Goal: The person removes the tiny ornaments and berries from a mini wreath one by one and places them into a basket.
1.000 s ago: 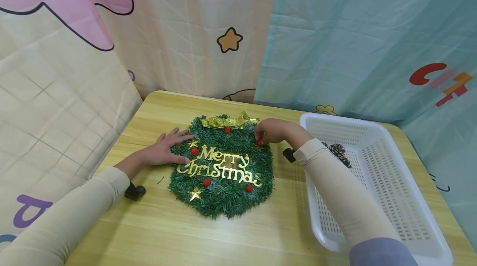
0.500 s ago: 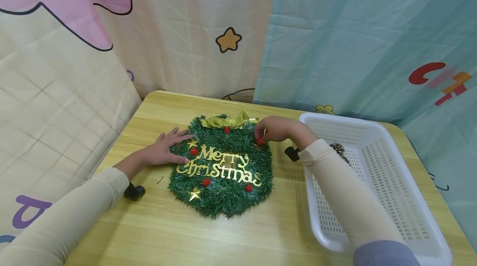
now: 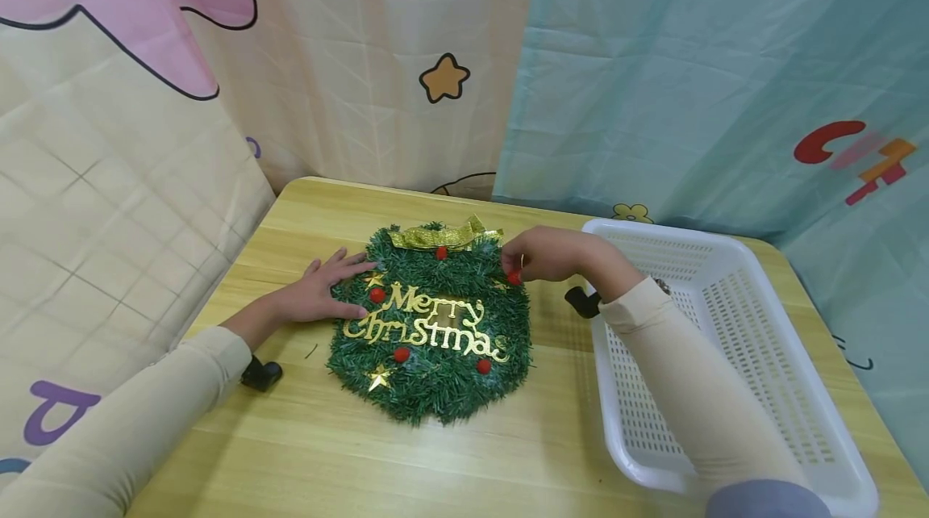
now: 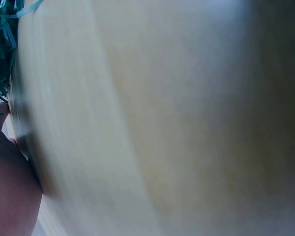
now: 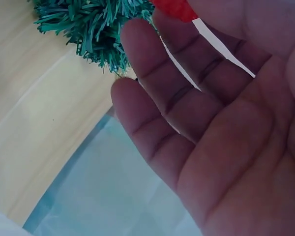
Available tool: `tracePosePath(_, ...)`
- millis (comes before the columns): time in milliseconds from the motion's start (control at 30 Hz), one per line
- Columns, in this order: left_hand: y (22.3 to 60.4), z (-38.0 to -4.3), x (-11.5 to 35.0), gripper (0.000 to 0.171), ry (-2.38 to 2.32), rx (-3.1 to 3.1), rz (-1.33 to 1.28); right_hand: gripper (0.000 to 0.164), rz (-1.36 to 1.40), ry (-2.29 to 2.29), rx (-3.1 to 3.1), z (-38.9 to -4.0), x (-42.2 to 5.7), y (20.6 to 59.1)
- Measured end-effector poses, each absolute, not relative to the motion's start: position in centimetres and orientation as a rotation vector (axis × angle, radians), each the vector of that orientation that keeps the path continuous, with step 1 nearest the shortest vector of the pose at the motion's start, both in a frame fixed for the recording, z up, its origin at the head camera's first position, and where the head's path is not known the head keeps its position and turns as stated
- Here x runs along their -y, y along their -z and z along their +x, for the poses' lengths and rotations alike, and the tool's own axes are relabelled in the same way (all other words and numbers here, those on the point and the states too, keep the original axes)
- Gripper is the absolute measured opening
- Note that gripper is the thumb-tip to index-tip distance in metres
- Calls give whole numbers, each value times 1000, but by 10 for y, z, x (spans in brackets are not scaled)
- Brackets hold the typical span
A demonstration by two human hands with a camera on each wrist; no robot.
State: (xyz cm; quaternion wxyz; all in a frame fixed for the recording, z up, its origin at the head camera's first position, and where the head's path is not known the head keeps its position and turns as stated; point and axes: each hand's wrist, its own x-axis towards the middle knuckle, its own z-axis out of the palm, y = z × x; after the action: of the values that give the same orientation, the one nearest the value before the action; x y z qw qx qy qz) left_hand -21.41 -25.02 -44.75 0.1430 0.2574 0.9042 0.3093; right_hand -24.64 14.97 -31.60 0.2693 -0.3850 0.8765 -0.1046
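A green tinsel wreath (image 3: 435,397) lies on the table, bearing gold "Merry Christmas" lettering (image 3: 435,324), a gold ribbon bow (image 3: 435,238), gold stars and several red balls. My left hand (image 3: 319,292) rests with spread fingers on the wreath's left edge. At the upper right edge, my right hand (image 3: 544,252) pinches a red ball (image 3: 514,278) between thumb and fingers. The right wrist view shows this red ball (image 5: 176,7) at the fingertips, its top cut off by the frame. A gold star (image 3: 501,285) sits just left of it.
A white perforated plastic basket (image 3: 617,437) stands on the right of the wooden table (image 3: 450,469), partly under the right forearm. A bit of pine cone (image 3: 662,286) shows inside it. Printed curtains hang behind and left of the table.
The right hand has shifted slightly to the right with the red ball, away from the gold star. The right forearm now hides most of the pine cones. The left hand stays put.
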Motion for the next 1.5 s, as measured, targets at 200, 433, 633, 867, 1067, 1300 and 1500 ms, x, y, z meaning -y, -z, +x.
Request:
tracePosePath(200,449,-214,251,84,-891,-2609,741,9,-1061,316,-2347,-240,-158,314)
tracePosePath(433,450,-214,252,84,-899,-2613,753,15,-1118,355,-2372,-232,-167,308)
tracePosePath(633,451,-215,252,85,-896,-2609,751,17,-1102,376,-2413,-223,-180,299)
tracePosePath(867,450,-214,252,84,-891,-2617,753,19,-1030,425,-2474,-212,-199,290)
tracePosePath(1067,448,-214,252,83,-896,-2612,756,21,-962,432,-2499,-205,-217,285)
tracePosePath(1300,449,-214,251,83,-886,-2612,757,20,-901,445,-2488,-197,-240,282)
tracePosePath(1500,449,-214,251,85,-887,-2616,757,15,-886,466,-2523,-190,-261,282)
